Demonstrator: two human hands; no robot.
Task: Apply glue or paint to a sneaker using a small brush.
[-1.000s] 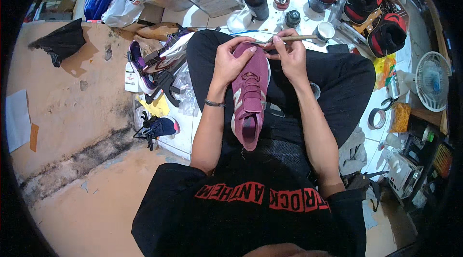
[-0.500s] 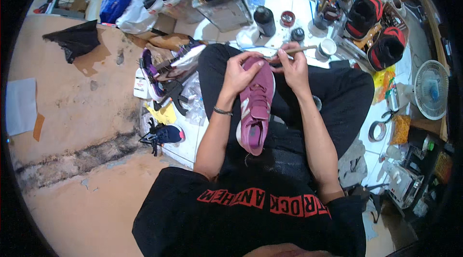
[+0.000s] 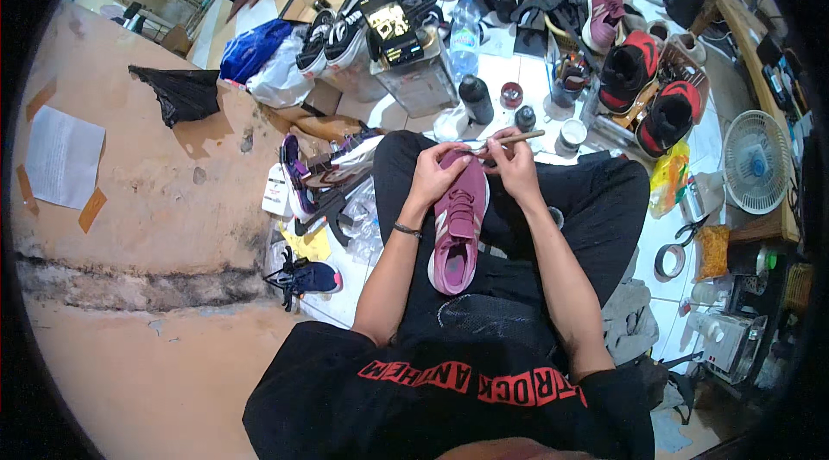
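A maroon sneaker (image 3: 464, 205) lies along my lap, its toe pointing away from me and its heel opening towards me. Wrapped round the left side of the toe, my left hand (image 3: 438, 173) holds the shoe with the thumb on top. At the right of the toe, my right hand (image 3: 511, 168) pinches a thin wooden-handled tool (image 3: 524, 137). The handle sticks out to the right; the working end is by the toe edge and too small to make out.
Beyond my knees stand a dark bottle (image 3: 476, 99), a small white tub (image 3: 571, 135) and a water bottle (image 3: 465, 33). Black-and-red shoes (image 3: 669, 118) sit at right, near a white fan (image 3: 756, 161). Left are a purple-and-white shoe (image 3: 295, 168) and a dark shoe (image 3: 313, 277).
The view has shifted, so more of the far floor shows, including a person's bare feet at the top left. Both hands keep their hold on the sneaker and the tool at the toe.
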